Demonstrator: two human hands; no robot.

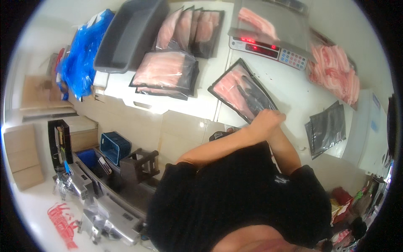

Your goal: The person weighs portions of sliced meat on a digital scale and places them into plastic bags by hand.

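Observation:
A clear-fronted, black-edged plastic bag [230, 88] with pale pink meat slices inside lies aslant on the white table in front of me. Both my hands meet at its near right end. My left hand [261, 125] has its fingers closed at the bag's end. Close against it, my right hand [275, 119] is also closed there, its fingers partly hidden by the left. A dark patch covers part of the meat. Beyond the bag, a strip of meat [257, 23] rests on the pan of a digital scale [268, 49] with red lit figures.
Filled meat bags [161, 69] lie stacked to the left, by a grey bin [110, 54] and blue plastic sheeting [82, 54]. Sliced meat [333, 69] fills a tray at the right. Flat, unfilled black bags [328, 130] lie near a white machine [367, 130].

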